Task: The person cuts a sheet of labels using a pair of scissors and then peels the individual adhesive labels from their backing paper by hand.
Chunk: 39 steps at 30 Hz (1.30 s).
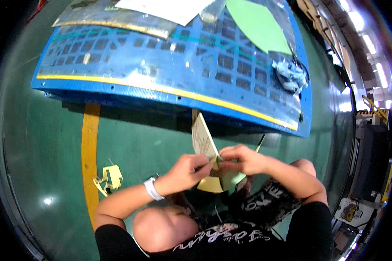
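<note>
My left hand [189, 170], with a pale band on its wrist, is closed, its thumb and fingers pinching the edge of a thin cream-coloured panel [206, 137]. The panel stands tilted between my knees and the pallet. Right beside it, my right hand [244, 160] is also closed, with its fingertips at the same edge. Below the fingers show a yellow piece [211, 185] and a light green piece [231, 179] of thin sheet. How these join the panel is hidden behind the fingers.
A blue plastic pallet [170, 93] under clear film lies ahead. On it are white paper [170, 9], a green sheet [259, 24] and a crumpled light-blue cloth [290, 76]. Yellow cut-out scraps [113, 176] lie on the green floor beside an orange floor line [90, 148].
</note>
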Each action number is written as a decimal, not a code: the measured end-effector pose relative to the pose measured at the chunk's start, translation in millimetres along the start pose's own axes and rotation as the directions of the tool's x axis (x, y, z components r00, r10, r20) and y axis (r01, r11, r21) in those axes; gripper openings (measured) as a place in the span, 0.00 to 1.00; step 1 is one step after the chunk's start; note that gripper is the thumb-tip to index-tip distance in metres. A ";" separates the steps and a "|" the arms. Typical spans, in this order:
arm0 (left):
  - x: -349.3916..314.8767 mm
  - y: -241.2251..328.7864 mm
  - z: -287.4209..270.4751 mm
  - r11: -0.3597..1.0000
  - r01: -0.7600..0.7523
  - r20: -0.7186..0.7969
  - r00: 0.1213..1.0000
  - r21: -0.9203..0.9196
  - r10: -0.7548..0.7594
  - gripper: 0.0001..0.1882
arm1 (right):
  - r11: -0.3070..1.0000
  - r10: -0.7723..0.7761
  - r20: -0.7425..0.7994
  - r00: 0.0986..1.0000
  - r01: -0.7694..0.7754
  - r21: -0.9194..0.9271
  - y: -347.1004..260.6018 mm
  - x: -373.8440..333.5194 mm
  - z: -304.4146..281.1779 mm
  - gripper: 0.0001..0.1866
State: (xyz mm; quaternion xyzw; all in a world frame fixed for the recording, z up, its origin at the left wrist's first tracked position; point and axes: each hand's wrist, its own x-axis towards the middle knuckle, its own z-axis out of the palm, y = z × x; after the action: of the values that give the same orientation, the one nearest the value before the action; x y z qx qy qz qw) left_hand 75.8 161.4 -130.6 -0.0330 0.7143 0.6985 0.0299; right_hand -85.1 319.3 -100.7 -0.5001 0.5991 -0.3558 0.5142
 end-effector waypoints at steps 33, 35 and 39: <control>8.4 14.4 0.9 0.966 0.211 0.299 0.941 -0.148 -0.160 0.15 | 0.991 0.130 0.305 0.944 -0.130 -0.020 -9.0 -1.2 -3.3 0.17; 6.9 32.4 -5.5 0.997 0.019 0.290 0.957 -0.071 0.002 0.14 | 0.995 0.084 0.305 0.949 -0.096 0.026 -17.9 -5.9 -2.8 0.17; -2.6 49.1 -17.1 0.991 -0.122 0.309 0.946 0.055 0.099 0.13 | 0.998 -0.028 0.264 0.964 0.011 0.065 -40.5 -10.3 -8.0 0.18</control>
State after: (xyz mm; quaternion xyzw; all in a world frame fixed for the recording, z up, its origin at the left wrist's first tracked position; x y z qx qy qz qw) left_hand 74.1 145.4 -81.0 0.1166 0.7271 0.6689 0.1017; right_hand -83.8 318.5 -58.1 -0.5327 0.5087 -0.3095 0.6014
